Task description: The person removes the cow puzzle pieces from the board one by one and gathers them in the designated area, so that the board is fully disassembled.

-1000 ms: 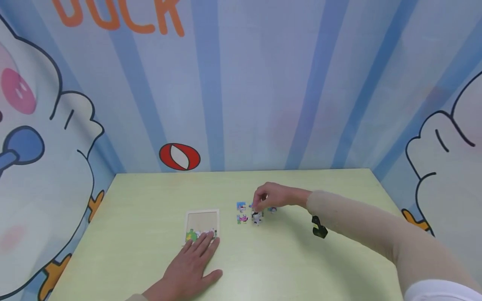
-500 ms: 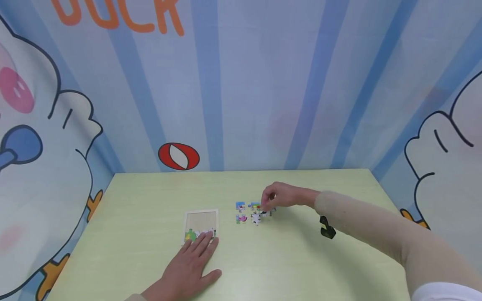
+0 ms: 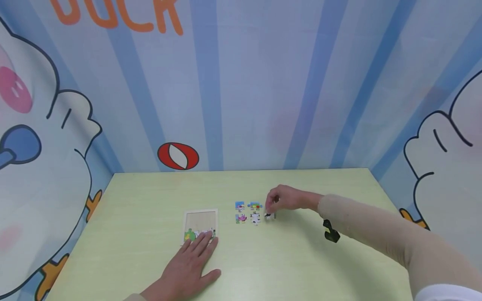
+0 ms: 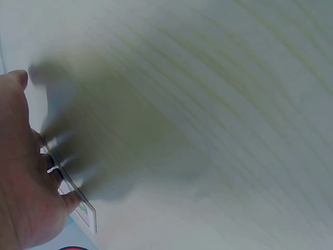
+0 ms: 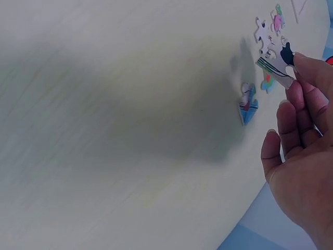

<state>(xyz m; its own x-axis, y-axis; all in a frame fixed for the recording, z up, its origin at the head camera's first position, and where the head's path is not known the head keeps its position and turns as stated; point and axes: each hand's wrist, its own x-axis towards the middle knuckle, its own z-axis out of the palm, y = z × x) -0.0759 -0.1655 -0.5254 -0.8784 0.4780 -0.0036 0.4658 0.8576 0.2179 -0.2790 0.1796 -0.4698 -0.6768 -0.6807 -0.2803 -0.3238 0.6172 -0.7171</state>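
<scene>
A white jigsaw piece (image 5: 276, 60) with a black patch and a striped edge is pinched, tilted, in the right hand (image 3: 283, 197). Four loose pieces (image 3: 255, 218) lie apart in two rows beside it, a blue-and-white piece (image 5: 248, 105) near them. The pale-rimmed puzzle tray (image 3: 201, 218) has a bare upper part; its lower edge, with green and white pieces, is partly hidden under the left hand (image 3: 188, 265)

blue-striped backdrop (image 3: 256, 83) behind pale yellow counter (image 3: 320, 255), orange lettering (image 3: 138, 26) high at upper left, red-and-white oval (image 3: 178, 156) above counter's far edge, white cartoon figures (image 3: 41, 200) at both sides
</scene>
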